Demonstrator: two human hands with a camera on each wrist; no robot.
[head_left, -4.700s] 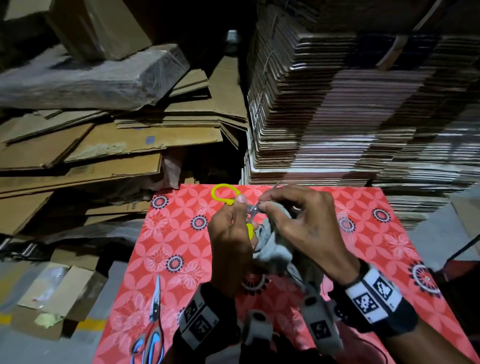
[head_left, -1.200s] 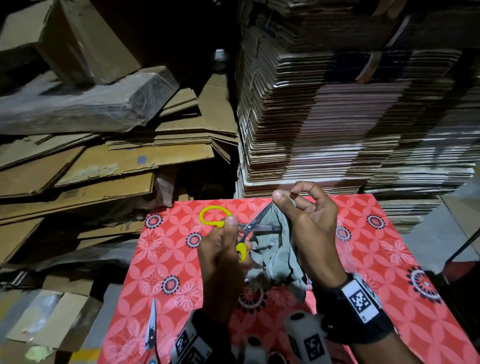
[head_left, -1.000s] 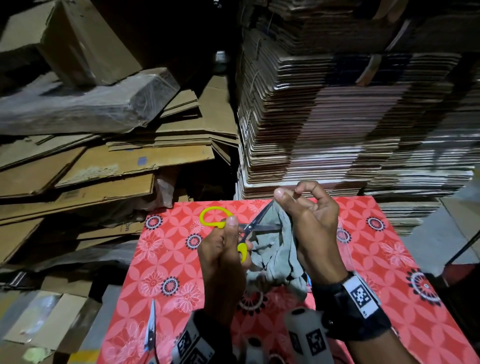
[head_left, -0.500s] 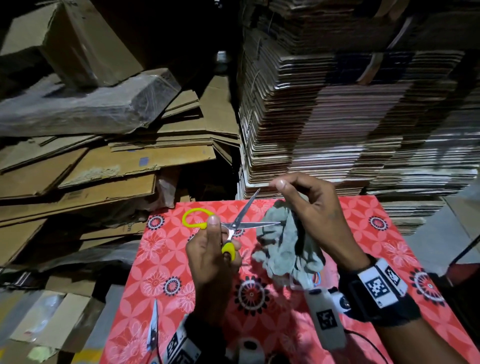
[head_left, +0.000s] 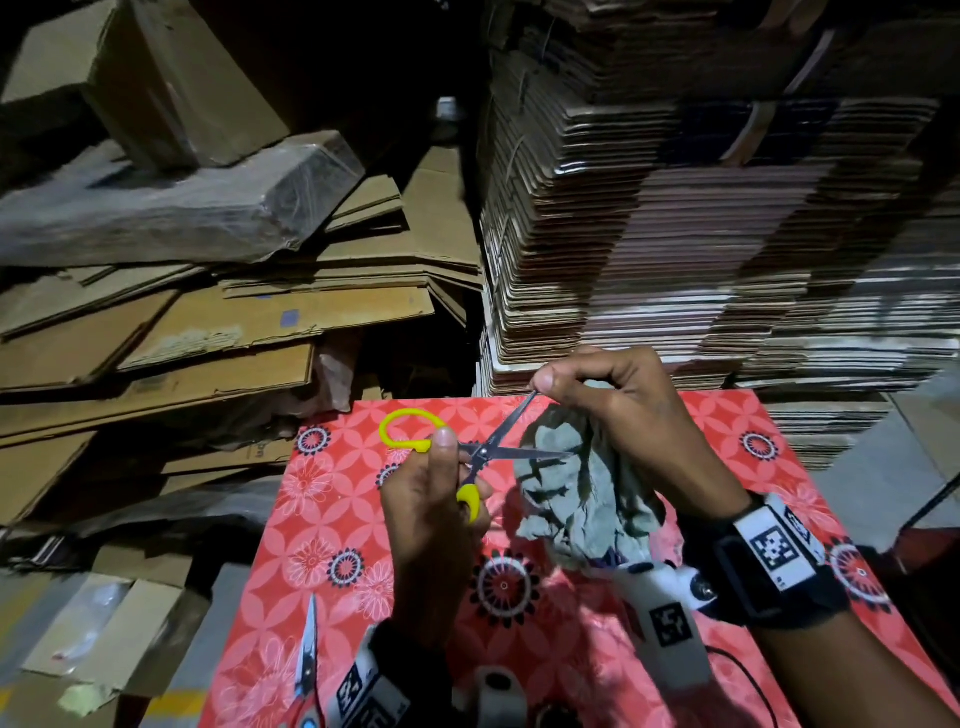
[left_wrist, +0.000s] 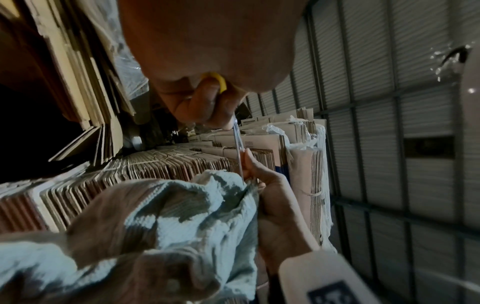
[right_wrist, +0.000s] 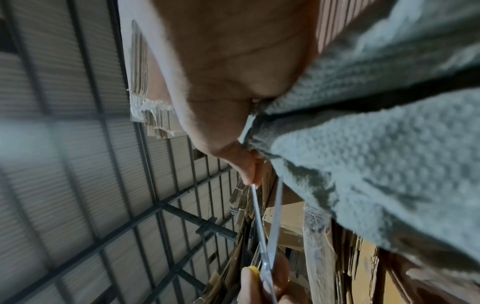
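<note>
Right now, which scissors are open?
The yellow-handled scissors, held up in the left hand, blades spread wide by the grey cloth. The other scissors lie on the red tablecloth with blades together.

A dim storeroom. A tall stack of flattened brown cardboard sheets (head_left: 675, 234) fills the right, tied in bundles. To the left, loose brown cardboard sheets (head_left: 208, 338) lie in a slanting pile, with a plastic-wrapped grey bundle (head_left: 182, 208) on top and a brown cardboard box (head_left: 182, 78) above that. Between the two piles is a dark gap (head_left: 415, 358). In front stands a table under a red flower-patterned cover (head_left: 332, 519). The grey concrete floor (head_left: 872, 478) shows at the right. The wrist views show corrugated grey metal sheeting on a steel frame (left_wrist: 389, 102).
</note>
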